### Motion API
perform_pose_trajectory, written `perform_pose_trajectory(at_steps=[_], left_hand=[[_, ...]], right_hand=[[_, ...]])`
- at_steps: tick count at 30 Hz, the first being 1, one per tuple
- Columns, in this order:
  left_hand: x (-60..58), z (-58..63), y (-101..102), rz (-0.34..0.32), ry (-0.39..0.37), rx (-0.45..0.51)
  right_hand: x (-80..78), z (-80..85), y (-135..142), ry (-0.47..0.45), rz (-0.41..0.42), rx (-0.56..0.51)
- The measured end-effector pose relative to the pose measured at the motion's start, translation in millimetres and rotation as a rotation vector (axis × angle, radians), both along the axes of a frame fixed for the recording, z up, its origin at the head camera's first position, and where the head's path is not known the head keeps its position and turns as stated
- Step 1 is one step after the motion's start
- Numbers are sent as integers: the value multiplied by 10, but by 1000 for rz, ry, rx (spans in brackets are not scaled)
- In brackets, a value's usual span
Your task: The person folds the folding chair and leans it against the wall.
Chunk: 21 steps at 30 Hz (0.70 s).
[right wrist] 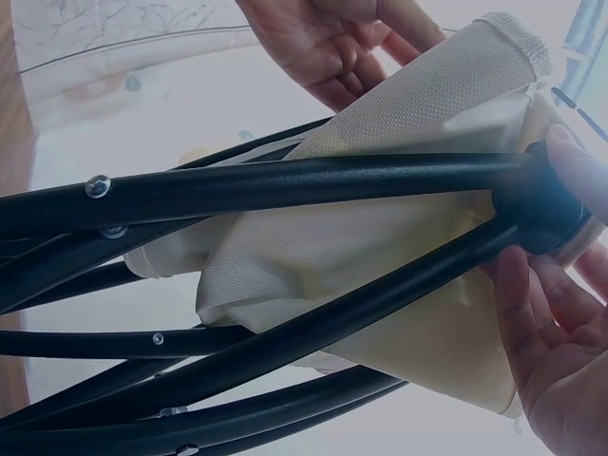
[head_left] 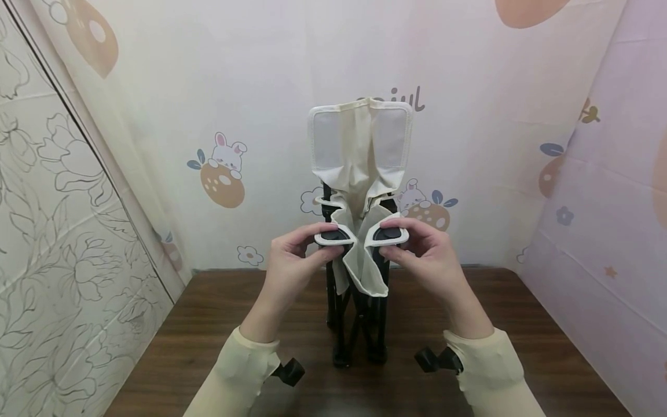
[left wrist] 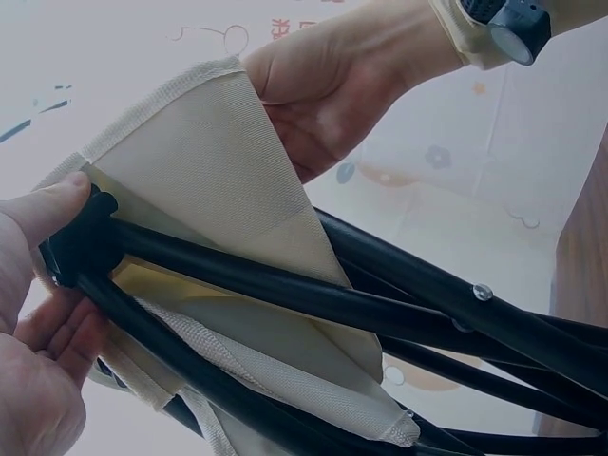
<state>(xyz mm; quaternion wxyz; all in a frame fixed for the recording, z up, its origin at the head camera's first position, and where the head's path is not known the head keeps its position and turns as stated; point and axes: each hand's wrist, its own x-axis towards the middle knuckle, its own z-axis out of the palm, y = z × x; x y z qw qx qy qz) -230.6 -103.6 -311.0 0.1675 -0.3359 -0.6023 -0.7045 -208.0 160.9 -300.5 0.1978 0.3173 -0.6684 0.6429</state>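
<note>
A partly folded camping chair with cream fabric [head_left: 356, 145] and black tube legs [head_left: 339, 341] stands upright, its backrest rising at the back. My left hand [head_left: 292, 260] pinches the left front corner of the seat, where a black plastic joint [left wrist: 81, 237] sits under the white-edged cloth. On the other side my right hand [head_left: 429, 255] pinches the matching corner, its fingers and thumb around the right joint [right wrist: 539, 199]. Between the two corners the seat cloth [head_left: 372, 278] sags in a fold. Crossed black tubes [right wrist: 285, 185] with silver rivets run below the fabric.
The chair's feet rest on a dark wooden table [head_left: 208, 336]. Behind it hangs a pale curtain [head_left: 260, 87] printed with rabbits and fruit, and a flower-patterned panel [head_left: 62, 202] stands at the left. Small black cameras [head_left: 289, 372] are strapped at both wrists.
</note>
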Motion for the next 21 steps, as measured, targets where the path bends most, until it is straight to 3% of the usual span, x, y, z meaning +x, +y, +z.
perform_pose_trajectory(at_steps=[21], left_hand=[[-26,14,44,8,14,-4]], right_hand=[[-41,11,-52,53,35,-1]])
